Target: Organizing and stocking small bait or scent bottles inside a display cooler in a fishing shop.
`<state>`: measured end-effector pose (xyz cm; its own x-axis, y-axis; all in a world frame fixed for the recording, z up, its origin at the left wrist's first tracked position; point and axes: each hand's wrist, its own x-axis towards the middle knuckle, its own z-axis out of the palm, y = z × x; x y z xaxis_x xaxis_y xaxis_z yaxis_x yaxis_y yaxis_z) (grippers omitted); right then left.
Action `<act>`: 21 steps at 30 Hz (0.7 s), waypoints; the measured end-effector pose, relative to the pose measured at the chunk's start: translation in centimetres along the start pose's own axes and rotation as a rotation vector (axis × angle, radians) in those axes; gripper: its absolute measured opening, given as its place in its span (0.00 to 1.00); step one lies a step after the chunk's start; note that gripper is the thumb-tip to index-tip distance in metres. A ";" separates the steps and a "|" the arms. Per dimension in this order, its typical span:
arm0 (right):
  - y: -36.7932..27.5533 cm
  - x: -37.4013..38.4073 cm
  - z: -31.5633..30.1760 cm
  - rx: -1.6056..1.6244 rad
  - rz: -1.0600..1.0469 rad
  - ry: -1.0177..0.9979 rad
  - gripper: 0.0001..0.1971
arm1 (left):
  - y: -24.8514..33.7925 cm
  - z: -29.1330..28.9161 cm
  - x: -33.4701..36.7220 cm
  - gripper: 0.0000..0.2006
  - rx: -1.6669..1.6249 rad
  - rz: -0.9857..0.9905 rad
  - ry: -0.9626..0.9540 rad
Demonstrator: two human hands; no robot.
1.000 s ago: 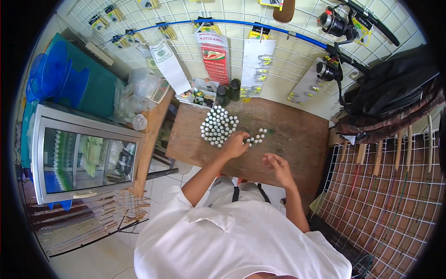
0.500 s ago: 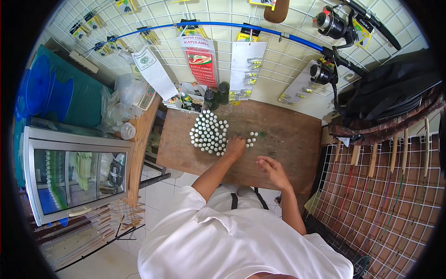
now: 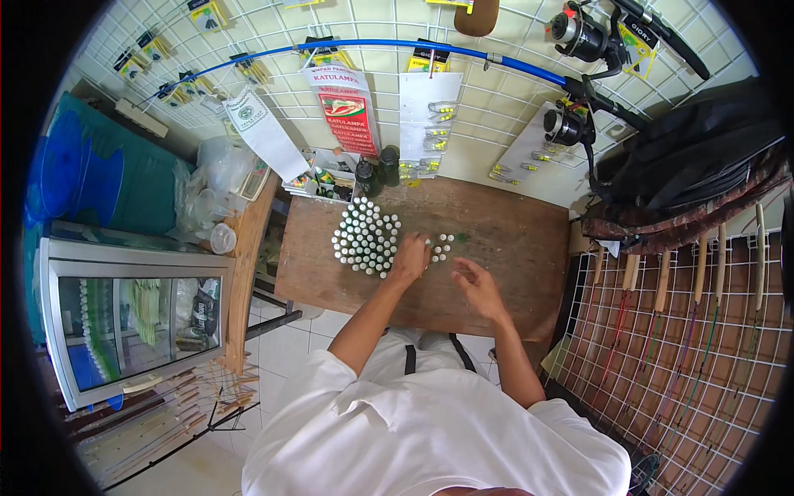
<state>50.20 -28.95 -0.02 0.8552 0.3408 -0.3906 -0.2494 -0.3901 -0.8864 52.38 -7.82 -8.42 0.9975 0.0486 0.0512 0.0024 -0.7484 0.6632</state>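
Note:
A dense cluster of small white-capped bottles (image 3: 364, 238) stands upright on the wooden table (image 3: 513, 219). A smaller group of similar bottles (image 3: 443, 247) stands apart to its right. Between the two sets is my left hand (image 3: 411, 258), its fingers bent down and closed. One white cap (image 3: 428, 241) shows at those fingertips; the bottle beneath it is mostly hidden. My right hand (image 3: 480, 291) hovers over the table just right of the small group, fingers loosely apart and holding nothing.
Two dark jars (image 3: 377, 175) and a white box of small items (image 3: 324, 183) line the table's back edge. A glass-doored cabinet (image 3: 136, 322) stands left. A blue fishing rod (image 3: 372, 43) and reels (image 3: 579, 37) hang on the wall grid. Dark bags (image 3: 686, 165) hang at right.
A white cap now shows at my left fingertips, beside the smaller group. My right hand has lifted slightly away from me and its fingers have spread. The whole view has shifted a little.

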 end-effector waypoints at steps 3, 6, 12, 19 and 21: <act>-0.1 1.4 1.4 0.015 -0.161 0.083 0.25 | 2.3 -3.8 -0.2 0.11 -0.171 0.053 0.119; -2.6 1.8 2.7 -0.029 -0.284 0.125 0.23 | 4.6 -7.9 -1.7 0.13 -0.324 -0.047 0.006; -4.7 1.5 4.5 0.016 -0.400 0.087 0.15 | 7.2 -11.9 -5.1 0.15 -0.641 -0.150 0.051; -6.9 0.7 8.0 0.089 -0.455 0.032 0.14 | 6.2 -14.5 -9.0 0.18 -0.842 -0.285 0.082; -7.5 0.9 9.0 0.075 -0.434 -0.018 0.13 | 6.1 -15.2 -10.2 0.18 -0.840 -0.283 0.081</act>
<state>48.75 -18.04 4.00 0.8801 0.4744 0.0181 0.0982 -0.1446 -0.9846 41.17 -2.85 6.47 0.9593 0.2284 -0.1661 0.1638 0.0294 0.9861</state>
